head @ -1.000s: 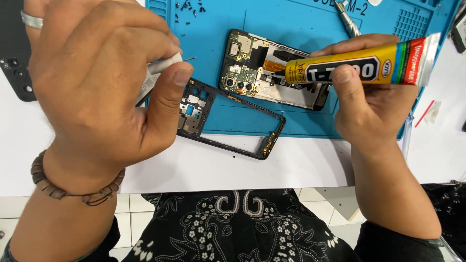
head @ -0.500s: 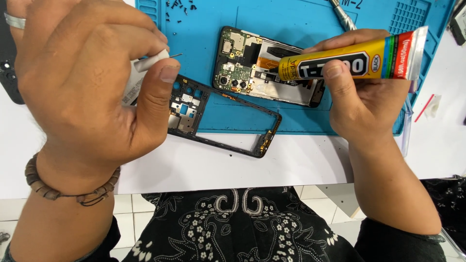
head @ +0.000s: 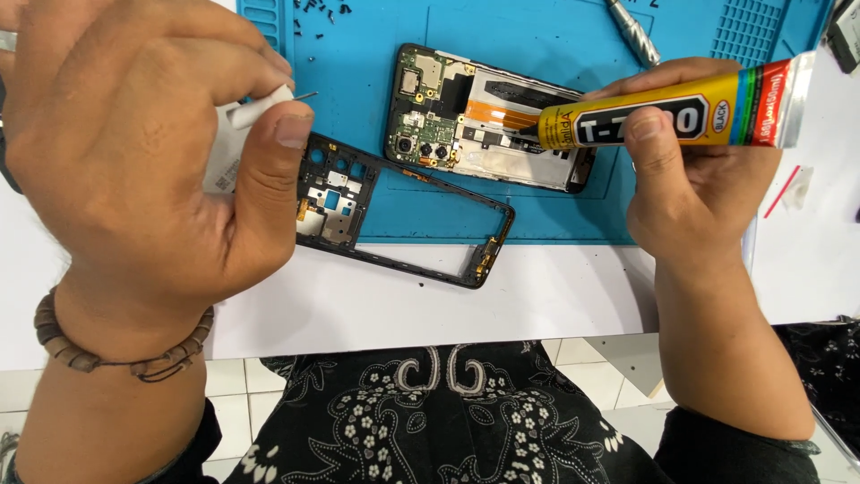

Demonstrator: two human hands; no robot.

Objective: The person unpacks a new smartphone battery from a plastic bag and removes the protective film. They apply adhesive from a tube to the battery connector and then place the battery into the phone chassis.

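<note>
My right hand (head: 694, 193) grips a yellow glue tube (head: 676, 115) with a rainbow-striped end, its nozzle pointing left over the opened phone (head: 488, 121), whose circuit board and orange flex cable are exposed. My left hand (head: 134, 152) is closed around a small white object with a thin metal pin (head: 255, 112) sticking out to the right. A black phone mid-frame (head: 408, 229) lies beside my left hand, half on the blue work mat (head: 537, 45) and half on the white table.
A metal screwdriver bit (head: 632, 31) lies at the mat's top. Small screws (head: 318, 11) are scattered at the mat's upper left. A dark device (head: 847, 36) sits at the top right edge. White table edge (head: 430, 314) runs above my patterned black clothing.
The view has shifted slightly and my right hand with the tube has risen a little. The tube's nozzle stays over the phone; my left hand keeps its grip.
</note>
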